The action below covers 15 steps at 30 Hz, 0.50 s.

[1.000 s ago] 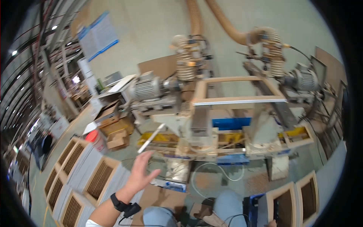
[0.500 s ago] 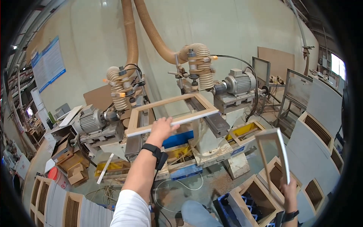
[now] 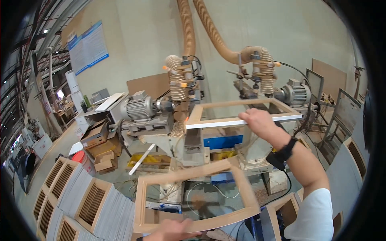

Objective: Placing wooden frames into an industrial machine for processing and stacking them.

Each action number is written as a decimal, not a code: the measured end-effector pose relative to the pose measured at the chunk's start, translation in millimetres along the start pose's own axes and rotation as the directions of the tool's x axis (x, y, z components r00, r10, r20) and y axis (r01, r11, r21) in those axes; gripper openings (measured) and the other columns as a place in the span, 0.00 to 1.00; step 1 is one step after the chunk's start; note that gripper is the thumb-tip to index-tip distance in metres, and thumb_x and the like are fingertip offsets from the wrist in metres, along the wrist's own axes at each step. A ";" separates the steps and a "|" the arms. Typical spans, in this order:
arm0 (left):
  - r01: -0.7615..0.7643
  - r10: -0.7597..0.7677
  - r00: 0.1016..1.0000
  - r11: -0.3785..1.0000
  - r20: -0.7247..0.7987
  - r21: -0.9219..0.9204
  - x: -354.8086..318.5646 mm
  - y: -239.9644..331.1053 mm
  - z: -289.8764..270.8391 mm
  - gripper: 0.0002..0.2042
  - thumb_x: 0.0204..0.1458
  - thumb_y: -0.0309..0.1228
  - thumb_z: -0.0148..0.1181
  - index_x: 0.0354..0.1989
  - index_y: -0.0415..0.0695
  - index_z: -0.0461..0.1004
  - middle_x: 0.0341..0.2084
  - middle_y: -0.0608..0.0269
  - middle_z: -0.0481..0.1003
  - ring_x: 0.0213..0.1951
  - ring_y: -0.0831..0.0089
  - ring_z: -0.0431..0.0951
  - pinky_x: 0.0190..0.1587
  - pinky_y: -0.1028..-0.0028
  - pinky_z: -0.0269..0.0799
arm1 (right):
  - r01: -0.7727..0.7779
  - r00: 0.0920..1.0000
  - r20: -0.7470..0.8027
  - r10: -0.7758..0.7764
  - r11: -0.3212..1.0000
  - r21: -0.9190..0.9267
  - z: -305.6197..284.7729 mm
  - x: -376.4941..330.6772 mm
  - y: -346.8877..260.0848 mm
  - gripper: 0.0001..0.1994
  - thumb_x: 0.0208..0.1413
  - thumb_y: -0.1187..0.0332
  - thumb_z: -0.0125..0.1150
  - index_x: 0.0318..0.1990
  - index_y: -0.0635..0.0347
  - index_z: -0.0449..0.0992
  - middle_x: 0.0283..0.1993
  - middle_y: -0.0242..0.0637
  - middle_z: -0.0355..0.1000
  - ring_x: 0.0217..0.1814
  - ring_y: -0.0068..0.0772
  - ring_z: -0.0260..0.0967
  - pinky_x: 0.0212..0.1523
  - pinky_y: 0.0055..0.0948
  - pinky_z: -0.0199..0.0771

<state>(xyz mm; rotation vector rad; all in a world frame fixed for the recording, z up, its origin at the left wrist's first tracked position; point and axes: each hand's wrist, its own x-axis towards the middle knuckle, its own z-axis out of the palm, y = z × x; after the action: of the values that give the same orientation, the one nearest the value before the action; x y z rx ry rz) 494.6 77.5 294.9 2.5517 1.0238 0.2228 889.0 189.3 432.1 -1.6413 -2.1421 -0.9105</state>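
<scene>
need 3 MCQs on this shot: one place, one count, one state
1. Where is the right hand?
A. On the near rail of the wooden frame that lies on the machine
B. On a cardboard box
C. On a hose

2. How many tan ribbed hoses rise from the machine?
A. One
B. Two
C. Four

3. How is the second wooden frame?
A. Flat on the stack of louvred panels
B. Leaning against the wall
C. Held up at a tilt by the left hand

Answers:
1 A: the right hand grips the pale front rail of the upper frame on the machine.
2 B: two hoses climb past the top edge.
3 C: the left hand holds the lower frame by its bottom rail, clear of the louvred panels.
</scene>
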 end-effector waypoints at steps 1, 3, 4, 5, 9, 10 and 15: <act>0.021 -0.022 1.000 0.999 -0.018 -0.045 -16.8 -23.3 6.8 0.26 0.43 0.48 0.63 0.46 0.42 0.73 0.28 0.45 0.76 0.32 0.49 0.77 0.34 0.61 0.74 | -0.029 1.000 0.003 0.029 1.000 0.004 25.4 3.9 -3.4 0.04 0.48 0.72 0.48 0.32 0.54 0.69 0.28 0.37 0.69 0.36 0.42 0.70 0.33 0.38 0.72; 0.130 -0.133 0.989 0.990 -0.056 -0.061 -57.8 -67.2 21.4 0.26 0.43 0.48 0.63 0.45 0.41 0.73 0.27 0.46 0.76 0.31 0.49 0.77 0.33 0.61 0.74 | -0.028 1.000 -0.008 0.028 0.998 0.048 68.3 15.0 -11.4 0.04 0.48 0.72 0.48 0.32 0.54 0.69 0.28 0.38 0.69 0.35 0.42 0.70 0.33 0.38 0.72; 0.209 -0.216 0.972 0.974 -0.090 -0.085 -71.6 -77.9 18.0 0.25 0.43 0.48 0.63 0.44 0.41 0.73 0.26 0.46 0.76 0.30 0.50 0.77 0.32 0.60 0.73 | -0.053 0.998 -0.028 0.053 0.998 0.028 84.0 19.2 -11.0 0.04 0.48 0.72 0.48 0.32 0.53 0.69 0.28 0.38 0.69 0.35 0.42 0.70 0.34 0.38 0.71; 0.236 -0.243 0.965 0.968 -0.096 -0.085 -88.4 -84.6 14.7 0.25 0.43 0.48 0.63 0.44 0.41 0.73 0.26 0.46 0.76 0.30 0.50 0.77 0.32 0.60 0.73 | -0.079 0.996 -0.048 0.080 0.997 0.008 101.8 22.7 -8.0 0.05 0.48 0.71 0.48 0.32 0.52 0.70 0.28 0.38 0.69 0.36 0.42 0.70 0.34 0.38 0.71; 0.653 -0.666 0.744 0.741 -0.051 -0.154 -161.6 -76.6 -10.6 0.27 0.42 0.51 0.63 0.43 0.41 0.74 0.25 0.46 0.76 0.29 0.49 0.77 0.31 0.59 0.72 | -0.242 0.967 0.080 0.240 0.970 0.012 145.8 38.1 20.5 0.10 0.50 0.69 0.48 0.39 0.46 0.74 0.33 0.36 0.73 0.41 0.42 0.70 0.43 0.45 0.67; 0.690 -0.700 0.710 0.713 -0.074 -0.126 -180.1 -78.7 -12.8 0.28 0.43 0.52 0.62 0.45 0.41 0.73 0.25 0.45 0.76 0.29 0.48 0.77 0.31 0.59 0.72 | -0.272 0.956 0.111 0.271 0.962 -0.008 157.1 40.8 28.2 0.12 0.52 0.69 0.47 0.41 0.46 0.75 0.36 0.37 0.74 0.42 0.43 0.71 0.46 0.48 0.64; 0.749 -0.670 0.631 0.657 -0.392 0.083 -286.4 -95.0 -0.8 0.32 0.44 0.62 0.54 0.47 0.46 0.70 0.16 0.55 0.75 0.21 0.56 0.77 0.25 0.59 0.73 | -0.337 0.939 0.119 0.323 0.933 0.129 201.0 51.9 38.8 0.13 0.51 0.64 0.50 0.41 0.54 0.77 0.37 0.48 0.74 0.42 0.49 0.71 0.41 0.42 0.70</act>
<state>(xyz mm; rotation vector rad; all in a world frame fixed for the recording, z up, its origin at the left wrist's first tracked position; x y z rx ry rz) 227.7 -57.5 255.7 2.0870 2.2377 0.3154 938.4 362.4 321.6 -1.9223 -1.8563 -0.5683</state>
